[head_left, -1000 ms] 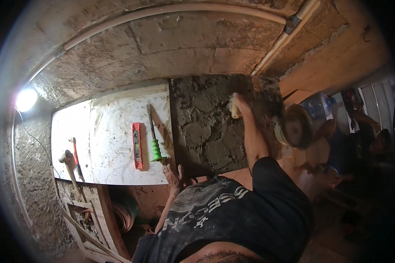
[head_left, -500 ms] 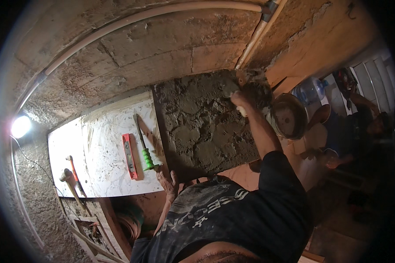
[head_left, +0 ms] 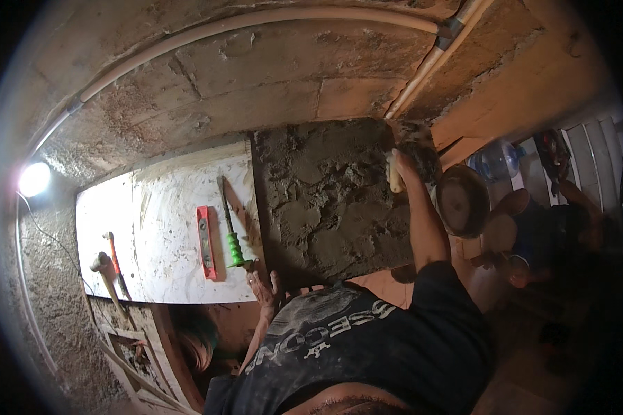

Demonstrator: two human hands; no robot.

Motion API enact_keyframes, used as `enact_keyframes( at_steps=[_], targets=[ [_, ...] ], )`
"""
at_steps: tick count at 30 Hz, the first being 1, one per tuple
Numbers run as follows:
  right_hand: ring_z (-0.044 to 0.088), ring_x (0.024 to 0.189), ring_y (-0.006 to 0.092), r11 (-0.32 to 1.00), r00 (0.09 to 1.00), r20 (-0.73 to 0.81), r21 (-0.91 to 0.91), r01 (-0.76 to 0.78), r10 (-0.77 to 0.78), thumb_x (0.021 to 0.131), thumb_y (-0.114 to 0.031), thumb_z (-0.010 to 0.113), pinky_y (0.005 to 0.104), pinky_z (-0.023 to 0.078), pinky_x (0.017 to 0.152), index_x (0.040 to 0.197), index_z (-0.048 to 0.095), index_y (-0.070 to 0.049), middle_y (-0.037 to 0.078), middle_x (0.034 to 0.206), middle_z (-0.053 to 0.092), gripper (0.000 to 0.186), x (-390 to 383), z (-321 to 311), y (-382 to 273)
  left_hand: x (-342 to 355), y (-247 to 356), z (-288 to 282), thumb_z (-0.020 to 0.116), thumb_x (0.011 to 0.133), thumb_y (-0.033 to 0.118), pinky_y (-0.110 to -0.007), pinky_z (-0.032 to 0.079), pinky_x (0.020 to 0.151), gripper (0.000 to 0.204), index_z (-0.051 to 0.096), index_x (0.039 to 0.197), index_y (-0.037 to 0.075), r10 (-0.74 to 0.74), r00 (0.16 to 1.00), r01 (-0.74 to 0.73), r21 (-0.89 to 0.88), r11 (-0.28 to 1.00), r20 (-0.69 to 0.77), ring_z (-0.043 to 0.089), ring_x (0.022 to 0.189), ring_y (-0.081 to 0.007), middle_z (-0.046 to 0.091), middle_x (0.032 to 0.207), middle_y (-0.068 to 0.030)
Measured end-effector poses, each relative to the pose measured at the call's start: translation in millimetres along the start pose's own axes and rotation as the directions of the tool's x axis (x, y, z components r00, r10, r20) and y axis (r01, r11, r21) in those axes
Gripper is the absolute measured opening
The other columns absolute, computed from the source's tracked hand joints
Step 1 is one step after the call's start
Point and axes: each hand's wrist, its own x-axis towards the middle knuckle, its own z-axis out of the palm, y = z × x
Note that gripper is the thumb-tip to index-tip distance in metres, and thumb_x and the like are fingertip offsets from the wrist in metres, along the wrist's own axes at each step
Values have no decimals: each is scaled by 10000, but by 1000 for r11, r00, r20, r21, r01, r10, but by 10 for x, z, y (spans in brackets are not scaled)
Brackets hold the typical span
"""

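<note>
My right hand (head_left: 407,168) is closed round the pale handle of a trowel (head_left: 395,177) at the far right of a bed of wet grey mortar (head_left: 325,207); its blade is hard to make out. My left hand (head_left: 264,289) rests with fingers spread at the near right corner of the white marbled tiles (head_left: 173,187). Just beyond its fingertips lies a chisel (head_left: 232,242) with a green guarded grip. Left of the chisel is a red spirit level (head_left: 205,242). A hammer (head_left: 115,257) with an orange handle and a mallet (head_left: 104,268) lie farther left.
A round mortar-stained bucket (head_left: 462,202) stands right of the mortar, near a blue water bottle (head_left: 495,162). Another person (head_left: 526,228) is at the dark right side. A pipe (head_left: 256,22) runs along the rough back wall; a lit lamp (head_left: 34,179) hangs left.
My right hand has moved right and slightly nearer over the mortar with the trowel. My left hand stays at the tile corner. The whole view has shifted slightly.
</note>
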Motion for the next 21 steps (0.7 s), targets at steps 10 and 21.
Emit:
enact_keyframes(
  at_steps=[10,21],
  targets=[
    [602,683,280,751,910,342,-530,393,-234,911,-338,443,428,498,565,1025,551,24,141,803,587,395,7,1338,124,146,192,-147,511,885,309,-524,287,958,517,430,1213,-83,-47,999,47,-43,998,19,382,1116,-472,442,1199,-316],
    [603,722,276,839,973,-228,-520,-158,41,939,-365,382,426,478,644,1110,534,0,160,854,586,430,-378,-201,187,69,76,-46,501,898,270,-507,287,965,467,419,1242,-35,44,996,-52,-111,992,-71,383,1130,-453,446,1206,-290]
  ],
)
